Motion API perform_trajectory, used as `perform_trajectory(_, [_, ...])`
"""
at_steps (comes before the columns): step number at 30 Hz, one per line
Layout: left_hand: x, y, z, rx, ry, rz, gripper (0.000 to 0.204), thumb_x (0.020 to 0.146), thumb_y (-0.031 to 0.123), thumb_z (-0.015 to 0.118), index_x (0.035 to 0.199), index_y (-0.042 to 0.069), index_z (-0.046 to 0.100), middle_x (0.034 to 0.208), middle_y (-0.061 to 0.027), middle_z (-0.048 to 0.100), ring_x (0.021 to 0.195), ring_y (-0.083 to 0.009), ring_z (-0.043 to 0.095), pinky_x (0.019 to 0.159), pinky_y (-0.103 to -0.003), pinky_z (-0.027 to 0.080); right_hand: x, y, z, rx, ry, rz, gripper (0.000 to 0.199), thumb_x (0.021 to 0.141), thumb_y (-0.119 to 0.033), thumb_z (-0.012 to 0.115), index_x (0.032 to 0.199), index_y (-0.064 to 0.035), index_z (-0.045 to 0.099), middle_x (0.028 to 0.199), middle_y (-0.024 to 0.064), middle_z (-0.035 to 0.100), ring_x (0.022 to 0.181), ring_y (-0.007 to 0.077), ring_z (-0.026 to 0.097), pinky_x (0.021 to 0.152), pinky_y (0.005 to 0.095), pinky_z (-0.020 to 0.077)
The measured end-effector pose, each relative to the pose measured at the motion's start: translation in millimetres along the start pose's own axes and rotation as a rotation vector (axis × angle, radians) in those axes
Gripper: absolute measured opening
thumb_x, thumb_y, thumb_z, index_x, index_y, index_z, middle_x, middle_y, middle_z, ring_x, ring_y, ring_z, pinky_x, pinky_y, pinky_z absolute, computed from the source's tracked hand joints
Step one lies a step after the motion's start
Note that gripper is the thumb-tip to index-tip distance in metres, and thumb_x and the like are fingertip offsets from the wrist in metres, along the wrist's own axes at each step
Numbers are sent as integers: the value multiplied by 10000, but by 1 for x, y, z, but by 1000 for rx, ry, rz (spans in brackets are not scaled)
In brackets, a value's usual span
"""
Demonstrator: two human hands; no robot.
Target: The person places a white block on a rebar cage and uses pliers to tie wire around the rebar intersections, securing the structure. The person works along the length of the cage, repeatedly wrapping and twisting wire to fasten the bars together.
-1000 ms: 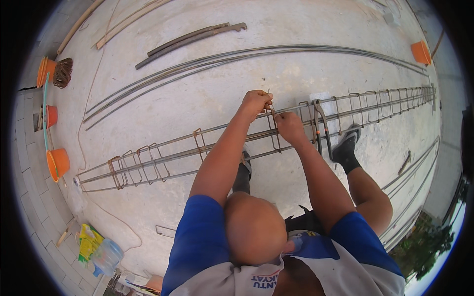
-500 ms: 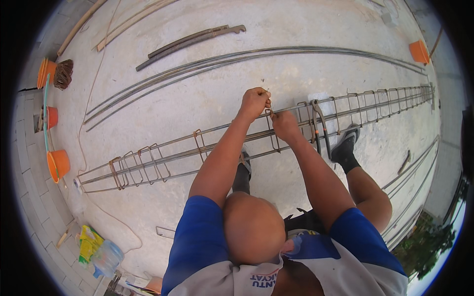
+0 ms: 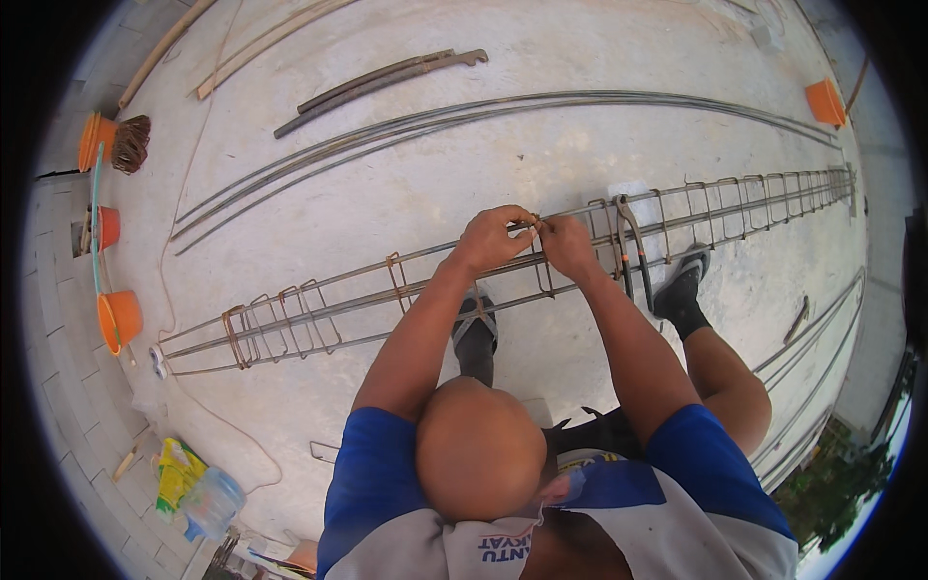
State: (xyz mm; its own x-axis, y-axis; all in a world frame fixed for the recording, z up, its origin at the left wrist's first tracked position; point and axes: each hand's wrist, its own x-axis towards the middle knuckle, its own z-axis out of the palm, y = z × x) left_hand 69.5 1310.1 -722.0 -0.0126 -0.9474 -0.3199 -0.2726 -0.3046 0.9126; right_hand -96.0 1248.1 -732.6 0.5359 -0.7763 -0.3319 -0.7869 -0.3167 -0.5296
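Observation:
A long rebar cage [image 3: 362, 305] of straight bars and square stirrups stretches across in front of me. At its far top bar, by a stirrup [image 3: 541, 274], my left hand [image 3: 493, 240] and my right hand [image 3: 568, 244] meet with fingertips nearly touching. Both are closed in a pinch on a thin piece of tie wire [image 3: 536, 223], mostly hidden by the fingers. Just right of my right hand, pincers [image 3: 632, 242] with dark and orange handles rest across the cage.
Loose rebar [image 3: 406, 118] lies beyond the cage, with two dark bars [image 3: 382, 92] farther off. Orange buckets [image 3: 120, 322] stand along the left block wall; another bucket [image 3: 825, 101] is far right. A wire bundle [image 3: 130, 145] lies far left. My sandalled foot [image 3: 476, 324] is under the cage.
My left hand has come down from above the bar toward my right hand, drawing the wire's upper end to the bar. The right hand stays near the same joint. The view has shifted slightly.

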Motion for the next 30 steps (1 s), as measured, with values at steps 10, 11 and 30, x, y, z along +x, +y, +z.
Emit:
perform_trajectory(10, [4, -10, 6, 136, 1, -148, 288, 821, 236, 654, 1039, 49, 676, 1136, -149, 633, 1065, -300, 592, 923, -367, 462, 6, 10, -4, 129, -111, 79, 262, 886, -227, 540, 844, -12, 684, 859, 260, 628, 840, 445, 588, 749, 490, 467])
perform_trajectory(11, [5, -9, 6, 165, -25, -158, 286, 821, 239, 650, 1038, 55, 677, 1140, -150, 630, 1066, -303, 591, 922, -369, 463, 7, 14, -4, 130, -121, 70, 277, 892, -237, 537, 843, -4, 680, 860, 267, 626, 848, 447, 587, 753, 489, 465])
perform_trajectory(30, [6, -8, 16, 505, -9, -133, 230, 864, 220, 595, 996, 32, 576, 982, -206, 616, 949, -373, 608, 805, -441, 487, 6, 17, -14, 288, -144, -8, 331, 917, -228, 567, 856, 90, 631, 583, 199, 487, 569, 237, 394, 608, 404, 407])
